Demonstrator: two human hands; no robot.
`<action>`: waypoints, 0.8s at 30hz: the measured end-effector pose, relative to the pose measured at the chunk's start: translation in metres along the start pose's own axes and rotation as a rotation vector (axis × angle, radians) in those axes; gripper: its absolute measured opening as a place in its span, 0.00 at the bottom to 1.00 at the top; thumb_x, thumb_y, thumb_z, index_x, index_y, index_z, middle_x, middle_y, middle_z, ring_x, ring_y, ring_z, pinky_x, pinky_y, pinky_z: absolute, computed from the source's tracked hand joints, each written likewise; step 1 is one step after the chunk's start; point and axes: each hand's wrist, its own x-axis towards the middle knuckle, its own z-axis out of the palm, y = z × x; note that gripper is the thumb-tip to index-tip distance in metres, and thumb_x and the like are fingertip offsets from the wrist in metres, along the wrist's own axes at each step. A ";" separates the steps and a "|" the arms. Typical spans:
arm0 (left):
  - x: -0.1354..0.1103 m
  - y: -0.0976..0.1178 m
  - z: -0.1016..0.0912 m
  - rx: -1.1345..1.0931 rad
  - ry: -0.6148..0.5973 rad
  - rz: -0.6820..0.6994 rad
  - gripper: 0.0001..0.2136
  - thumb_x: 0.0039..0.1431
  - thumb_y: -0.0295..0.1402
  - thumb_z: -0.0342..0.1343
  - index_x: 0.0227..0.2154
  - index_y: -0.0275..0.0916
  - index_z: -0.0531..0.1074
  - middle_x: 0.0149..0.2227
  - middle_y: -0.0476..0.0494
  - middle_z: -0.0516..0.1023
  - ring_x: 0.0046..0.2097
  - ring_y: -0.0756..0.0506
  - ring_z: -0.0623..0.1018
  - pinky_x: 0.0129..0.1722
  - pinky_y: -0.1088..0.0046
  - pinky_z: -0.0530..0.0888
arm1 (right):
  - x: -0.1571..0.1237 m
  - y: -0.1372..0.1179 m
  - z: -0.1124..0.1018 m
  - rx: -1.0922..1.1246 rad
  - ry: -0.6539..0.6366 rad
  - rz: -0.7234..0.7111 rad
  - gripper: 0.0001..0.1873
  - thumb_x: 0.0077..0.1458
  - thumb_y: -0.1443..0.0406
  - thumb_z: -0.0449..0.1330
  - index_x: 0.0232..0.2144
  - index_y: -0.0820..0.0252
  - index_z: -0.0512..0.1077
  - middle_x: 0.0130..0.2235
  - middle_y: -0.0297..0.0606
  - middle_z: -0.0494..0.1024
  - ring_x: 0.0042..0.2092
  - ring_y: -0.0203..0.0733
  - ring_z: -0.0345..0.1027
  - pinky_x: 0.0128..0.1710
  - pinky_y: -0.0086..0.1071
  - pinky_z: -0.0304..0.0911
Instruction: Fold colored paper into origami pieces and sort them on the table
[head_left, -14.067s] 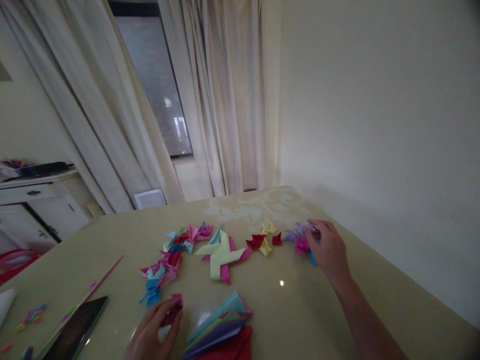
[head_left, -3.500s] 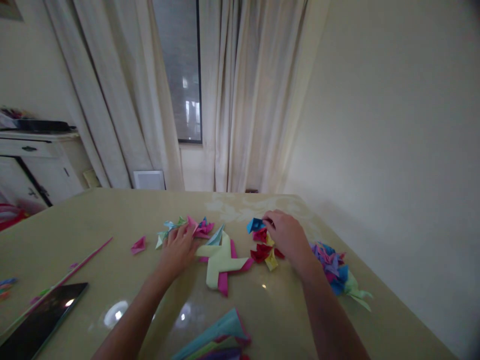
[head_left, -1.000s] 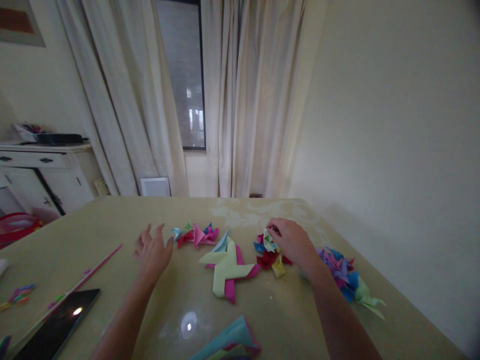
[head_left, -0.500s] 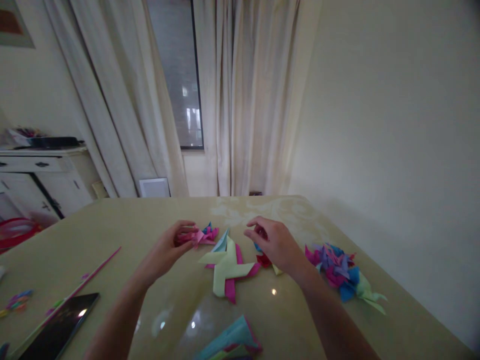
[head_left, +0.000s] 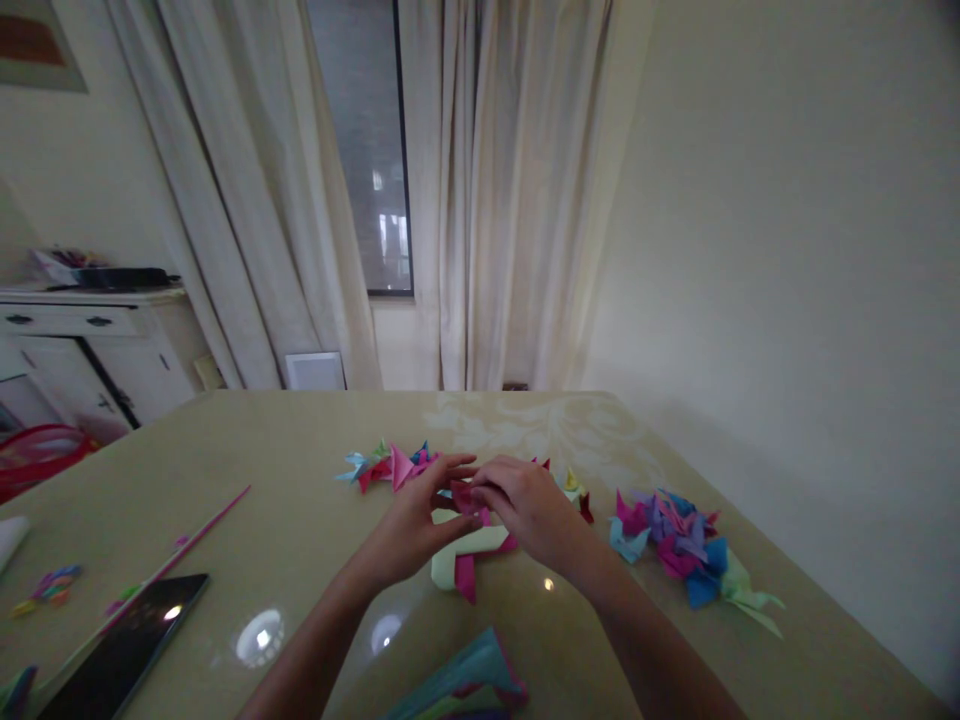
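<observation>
My left hand and my right hand meet over the middle of the beige table, just above a large green-and-pink folded paper star. Between their fingertips both hands pinch a small dark pink folded paper piece. A small cluster of pink, blue and green folded pieces lies just beyond my left hand. A few red and yellow pieces peek out behind my right hand.
A heap of purple, pink and blue folded pieces lies to the right, near the wall. A stack of coloured paper sheets sits at the near edge. A dark tablet and a long pink strip lie on the left. A white cabinet stands behind.
My hands, apart half a second ago, have come together over the paper star. My left hand has left the pink cluster, and both now pinch one small pink piece.
</observation>
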 end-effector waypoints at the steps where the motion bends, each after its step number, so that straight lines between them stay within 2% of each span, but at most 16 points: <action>1: 0.000 -0.010 -0.008 0.089 0.034 0.010 0.26 0.60 0.38 0.70 0.60 0.46 0.74 0.59 0.35 0.80 0.58 0.35 0.81 0.57 0.55 0.78 | 0.000 0.003 -0.003 -0.081 -0.020 0.042 0.08 0.70 0.70 0.61 0.40 0.59 0.81 0.43 0.41 0.85 0.47 0.44 0.78 0.49 0.33 0.67; 2: 0.000 -0.023 -0.018 0.211 0.106 0.007 0.25 0.60 0.38 0.69 0.60 0.45 0.74 0.62 0.34 0.78 0.62 0.34 0.78 0.62 0.52 0.74 | 0.000 0.007 -0.007 -0.178 -0.049 0.105 0.09 0.71 0.69 0.60 0.40 0.59 0.81 0.44 0.42 0.85 0.46 0.44 0.78 0.48 0.33 0.67; 3: -0.001 -0.038 -0.029 0.374 0.233 -0.007 0.21 0.62 0.37 0.66 0.58 0.43 0.76 0.64 0.32 0.76 0.66 0.32 0.74 0.66 0.48 0.69 | 0.000 0.011 -0.012 -0.280 -0.080 0.181 0.09 0.71 0.68 0.59 0.40 0.59 0.81 0.44 0.43 0.84 0.46 0.45 0.79 0.48 0.33 0.66; 4: -0.004 -0.054 -0.041 0.564 0.347 -0.071 0.19 0.64 0.35 0.63 0.57 0.42 0.77 0.66 0.30 0.73 0.69 0.30 0.70 0.69 0.43 0.64 | -0.001 0.016 -0.018 -0.375 -0.104 0.259 0.10 0.71 0.67 0.59 0.40 0.59 0.80 0.44 0.44 0.85 0.46 0.47 0.79 0.46 0.34 0.66; 5: -0.008 -0.070 -0.053 0.735 0.410 -0.168 0.20 0.64 0.33 0.61 0.58 0.43 0.77 0.70 0.30 0.68 0.72 0.27 0.64 0.69 0.39 0.61 | -0.001 0.022 -0.023 -0.451 -0.120 0.327 0.11 0.72 0.67 0.58 0.39 0.59 0.81 0.44 0.46 0.85 0.46 0.48 0.79 0.45 0.35 0.66; 6: -0.012 -0.084 -0.064 0.859 0.414 -0.269 0.22 0.63 0.31 0.60 0.60 0.45 0.76 0.73 0.30 0.64 0.74 0.24 0.60 0.67 0.34 0.61 | -0.002 0.028 -0.028 -0.504 -0.124 0.384 0.11 0.71 0.68 0.58 0.39 0.59 0.81 0.44 0.47 0.85 0.46 0.50 0.79 0.44 0.36 0.66; 7: -0.016 -0.096 -0.075 0.917 0.385 -0.340 0.24 0.62 0.30 0.59 0.61 0.45 0.75 0.72 0.29 0.65 0.73 0.23 0.62 0.65 0.33 0.63 | -0.004 0.034 -0.033 -0.534 -0.119 0.428 0.12 0.71 0.68 0.57 0.39 0.60 0.81 0.44 0.49 0.85 0.46 0.52 0.79 0.43 0.37 0.66; 9: -0.022 -0.110 -0.092 0.938 0.336 -0.384 0.24 0.61 0.28 0.57 0.60 0.41 0.77 0.66 0.27 0.73 0.67 0.26 0.72 0.63 0.39 0.69 | -0.006 0.044 -0.040 -0.555 -0.097 0.485 0.12 0.71 0.68 0.57 0.39 0.61 0.81 0.43 0.51 0.85 0.45 0.55 0.79 0.40 0.38 0.65; 11: -0.024 -0.113 -0.102 0.913 0.314 -0.358 0.20 0.60 0.29 0.55 0.54 0.38 0.80 0.57 0.30 0.82 0.58 0.33 0.81 0.61 0.51 0.74 | -0.008 0.050 -0.043 -0.564 -0.085 0.520 0.11 0.71 0.66 0.58 0.40 0.61 0.81 0.43 0.52 0.85 0.45 0.55 0.80 0.38 0.37 0.64; 13: -0.022 -0.109 -0.107 0.901 0.319 -0.334 0.16 0.60 0.30 0.54 0.46 0.38 0.83 0.50 0.33 0.86 0.51 0.36 0.84 0.57 0.58 0.77 | -0.010 0.053 -0.043 -0.560 -0.080 0.522 0.10 0.70 0.64 0.60 0.44 0.60 0.81 0.46 0.50 0.85 0.47 0.55 0.80 0.38 0.36 0.63; 16: -0.018 -0.098 -0.111 0.890 0.369 -0.315 0.14 0.59 0.31 0.51 0.37 0.37 0.83 0.42 0.32 0.87 0.45 0.33 0.86 0.51 0.55 0.80 | -0.009 0.050 -0.041 -0.511 -0.062 0.477 0.10 0.70 0.63 0.61 0.48 0.57 0.80 0.47 0.45 0.84 0.48 0.51 0.79 0.40 0.34 0.63; 19: -0.012 -0.078 -0.110 0.863 0.434 -0.256 0.14 0.62 0.34 0.50 0.38 0.37 0.81 0.44 0.30 0.87 0.47 0.31 0.85 0.52 0.51 0.79 | -0.007 0.040 -0.036 -0.352 -0.010 0.367 0.08 0.69 0.63 0.61 0.46 0.58 0.80 0.44 0.42 0.85 0.45 0.48 0.79 0.42 0.35 0.64; 21: -0.008 -0.057 -0.102 0.826 0.437 -0.185 0.13 0.65 0.37 0.52 0.41 0.40 0.80 0.47 0.35 0.87 0.48 0.35 0.85 0.53 0.55 0.78 | -0.005 0.032 -0.029 -0.187 0.064 0.272 0.09 0.70 0.62 0.61 0.46 0.58 0.80 0.43 0.41 0.85 0.43 0.46 0.79 0.45 0.35 0.66; 22: -0.006 -0.044 -0.094 0.780 0.408 -0.133 0.12 0.66 0.38 0.53 0.41 0.41 0.80 0.46 0.39 0.87 0.47 0.37 0.85 0.52 0.59 0.79 | -0.004 0.027 -0.025 -0.087 0.107 0.233 0.12 0.70 0.60 0.61 0.50 0.58 0.79 0.45 0.42 0.84 0.42 0.44 0.79 0.45 0.36 0.67; 24: -0.003 -0.015 -0.070 0.617 0.282 0.012 0.09 0.67 0.39 0.56 0.40 0.43 0.79 0.41 0.44 0.87 0.43 0.42 0.85 0.47 0.66 0.80 | -0.003 0.019 -0.017 0.121 0.154 0.168 0.22 0.69 0.57 0.63 0.61 0.57 0.73 0.52 0.44 0.82 0.40 0.41 0.78 0.44 0.35 0.70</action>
